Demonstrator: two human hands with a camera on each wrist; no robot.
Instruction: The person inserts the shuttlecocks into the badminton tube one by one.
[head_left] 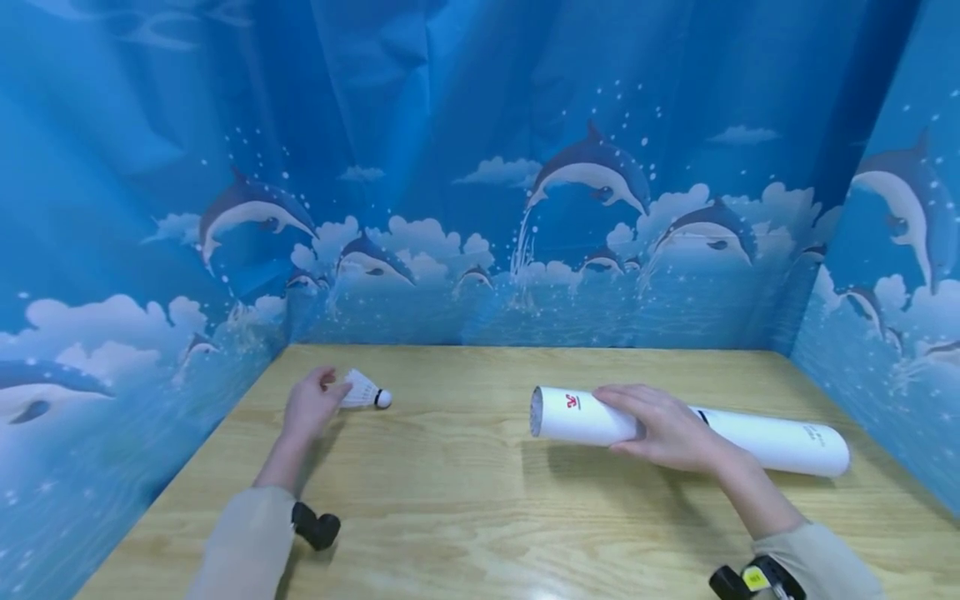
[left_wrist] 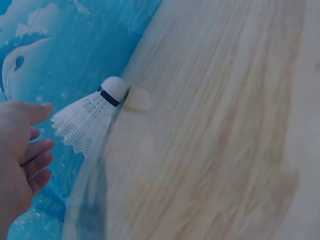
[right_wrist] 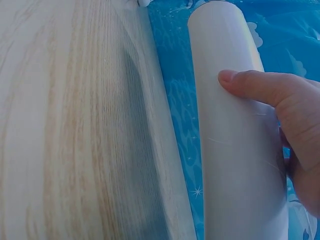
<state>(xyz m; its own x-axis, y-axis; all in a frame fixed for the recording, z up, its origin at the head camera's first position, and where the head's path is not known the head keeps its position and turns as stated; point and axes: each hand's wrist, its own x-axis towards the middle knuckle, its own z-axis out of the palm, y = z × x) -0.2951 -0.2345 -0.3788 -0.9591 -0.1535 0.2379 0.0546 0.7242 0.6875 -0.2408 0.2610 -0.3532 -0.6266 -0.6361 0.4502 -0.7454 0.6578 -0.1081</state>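
A white shuttlecock (head_left: 363, 390) with a dark band lies on its side at the table's left, its cork tip facing right. My left hand (head_left: 317, 402) is at its skirt, fingers loosely bent; in the left wrist view the thumb (left_wrist: 37, 112) is beside the skirt's rim, and I cannot tell whether it touches. My right hand (head_left: 663, 427) grips a long white shuttlecock tube (head_left: 780, 442) around its middle. A red mark shows near the tube's left end, whose grey round face points left. That end is raised above the table, with a shadow below.
The wooden table (head_left: 435, 508) has a light grain. A blue curtain (head_left: 450, 167) printed with dolphins and clouds stands along its back and both sides. Each wrist wears a small black camera (head_left: 317, 527).
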